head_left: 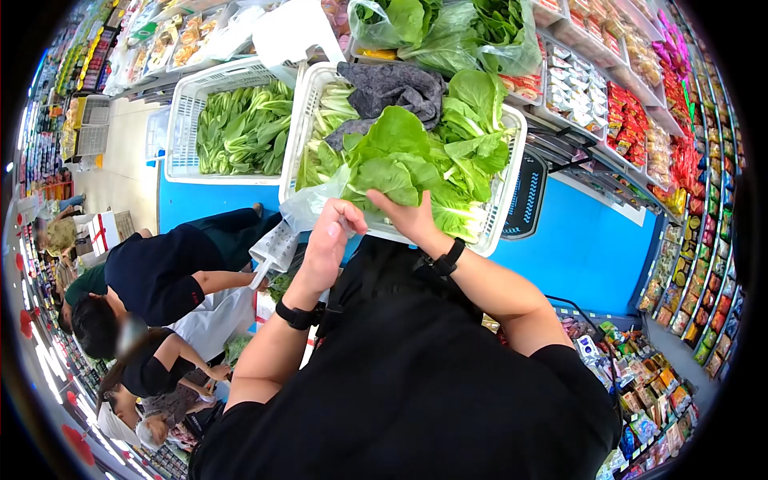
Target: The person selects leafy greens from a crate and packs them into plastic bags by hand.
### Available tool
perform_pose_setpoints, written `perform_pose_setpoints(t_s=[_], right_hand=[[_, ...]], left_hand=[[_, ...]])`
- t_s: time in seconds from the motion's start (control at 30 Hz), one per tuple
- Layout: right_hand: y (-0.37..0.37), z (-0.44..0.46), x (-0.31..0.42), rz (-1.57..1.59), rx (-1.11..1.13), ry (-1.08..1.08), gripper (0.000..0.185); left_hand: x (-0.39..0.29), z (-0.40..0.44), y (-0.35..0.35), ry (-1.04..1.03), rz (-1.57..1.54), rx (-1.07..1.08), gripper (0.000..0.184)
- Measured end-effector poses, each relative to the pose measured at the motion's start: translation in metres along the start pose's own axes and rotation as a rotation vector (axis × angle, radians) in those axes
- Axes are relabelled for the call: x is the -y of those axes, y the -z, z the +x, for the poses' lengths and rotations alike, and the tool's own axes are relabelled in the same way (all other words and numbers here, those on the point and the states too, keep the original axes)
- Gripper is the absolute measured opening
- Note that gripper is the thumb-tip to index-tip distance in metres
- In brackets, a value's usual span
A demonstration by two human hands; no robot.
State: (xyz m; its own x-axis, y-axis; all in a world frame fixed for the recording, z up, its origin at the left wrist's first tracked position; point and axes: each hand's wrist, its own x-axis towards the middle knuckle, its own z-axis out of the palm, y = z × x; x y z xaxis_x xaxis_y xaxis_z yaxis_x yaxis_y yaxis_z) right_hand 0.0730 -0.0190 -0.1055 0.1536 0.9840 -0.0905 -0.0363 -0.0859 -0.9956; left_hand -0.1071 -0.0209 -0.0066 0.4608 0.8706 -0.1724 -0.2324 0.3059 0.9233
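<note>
A white basket (512, 172) in front of me holds leafy green lettuce (464, 152), with a dark grey cloth (400, 90) lying on top. My right hand (410, 218) is at the basket's near edge, gripping a bunch of broad-leaved lettuce (392, 144); the leaves hide some of its fingers. To its left, my left hand (326, 244) has its fingers curled against a clear plastic bag (308, 206). The bag's mouth lies beside the lower leaves of the bunch. Both wrists wear black bands.
Left of my basket stands another white basket (182, 136) with green bok choy (244, 128). Bagged greens (480, 36) lie beyond. Several people (160, 272) bend over produce at the left. Packaged snacks fill shelves (628, 120) at the right, above blue flooring (584, 240).
</note>
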Motion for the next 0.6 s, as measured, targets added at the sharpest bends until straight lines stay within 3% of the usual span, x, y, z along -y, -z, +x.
perform_pose_setpoints(t_s=[0.03,0.07,0.17,0.37,0.5,0.53,0.6], right_hand=[[0.001,0.001,0.001,0.061,0.01,0.036,0.048],[0.007,-0.001,0.003,-0.158,0.1,0.114,0.045],[0.013,-0.005,0.001,-0.083,0.29,-0.03,0.041],[-0.011,-0.003,-0.016,-0.061,-0.014,0.143,0.034],[-0.017,0.001,-0.04,0.213,-0.124,-0.167,0.028],[-0.013,-0.002,-0.031,0.224,-0.075,-0.271,0.04],[-0.001,-0.008,-0.018,0.121,0.03,-0.164,0.042]], left_hand=[[0.003,0.003,-0.001,-0.027,0.019,-0.022,0.051],[0.007,0.003,0.002,-0.026,0.004,0.008,0.049],[0.001,0.005,-0.006,0.033,0.004,0.018,0.047],[0.009,0.006,-0.008,0.139,0.135,0.118,0.04],[0.03,0.012,-0.013,0.094,0.06,0.069,0.033],[0.034,0.015,-0.011,0.025,0.047,0.042,0.031],[0.037,0.025,-0.003,-0.06,0.072,0.003,0.036]])
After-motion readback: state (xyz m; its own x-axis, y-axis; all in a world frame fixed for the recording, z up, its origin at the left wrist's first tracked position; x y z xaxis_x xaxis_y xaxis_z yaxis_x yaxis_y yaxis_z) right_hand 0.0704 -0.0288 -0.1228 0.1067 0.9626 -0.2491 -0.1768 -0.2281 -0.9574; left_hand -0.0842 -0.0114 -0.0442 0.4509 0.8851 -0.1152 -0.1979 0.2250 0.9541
